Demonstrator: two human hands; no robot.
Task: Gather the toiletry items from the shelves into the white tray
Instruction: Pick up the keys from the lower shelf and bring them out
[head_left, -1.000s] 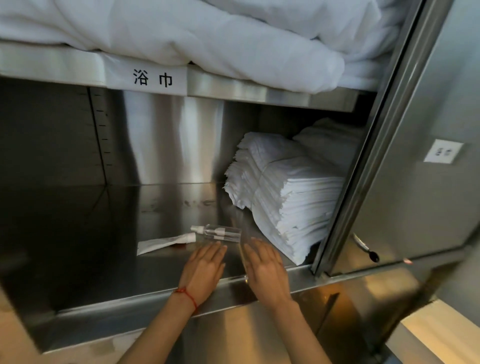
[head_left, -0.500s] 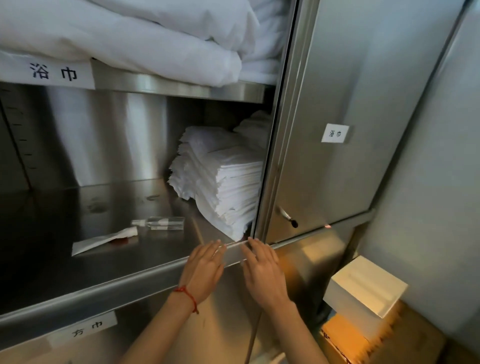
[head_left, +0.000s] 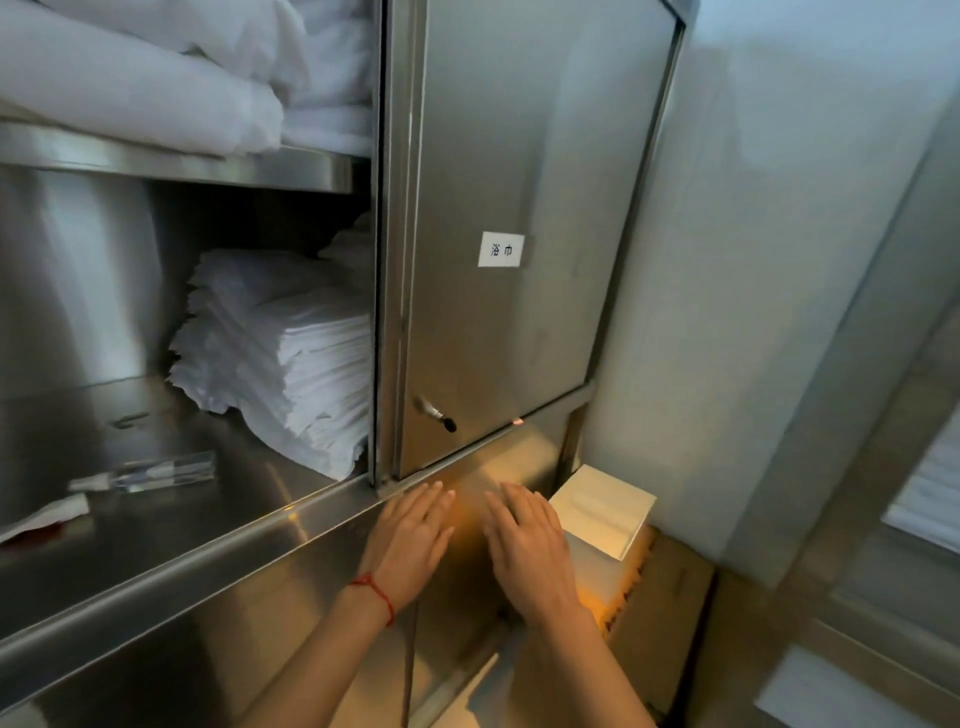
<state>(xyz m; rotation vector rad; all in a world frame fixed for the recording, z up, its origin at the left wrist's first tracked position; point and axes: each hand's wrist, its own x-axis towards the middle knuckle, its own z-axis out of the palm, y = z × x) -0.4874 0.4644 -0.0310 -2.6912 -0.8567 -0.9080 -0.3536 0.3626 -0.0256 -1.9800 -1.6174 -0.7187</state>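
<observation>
A clear small spray bottle (head_left: 150, 472) lies on its side on the steel shelf (head_left: 156, 519) at the left. Beside it, at the frame's left edge, lies a white sachet (head_left: 44, 514). The white tray (head_left: 605, 512) sits low at the right on a cardboard box, beside the cabinet. My left hand (head_left: 410, 545), with a red string on the wrist, and my right hand (head_left: 527, 551) are held flat, palms down and fingers straight, in front of the cabinet below the shelf edge. Both hold nothing.
A stack of folded white towels (head_left: 280, 353) fills the shelf's right end. Bulky white linen (head_left: 156, 78) lies on the upper shelf. A steel cabinet door (head_left: 519, 208) with a white label and a small latch stands to the right. The cardboard box (head_left: 660, 613) sits against the wall.
The view has swung to the right, and both flat hands have moved right, from over the shelf near the bottle to the cabinet front beside the white tray.
</observation>
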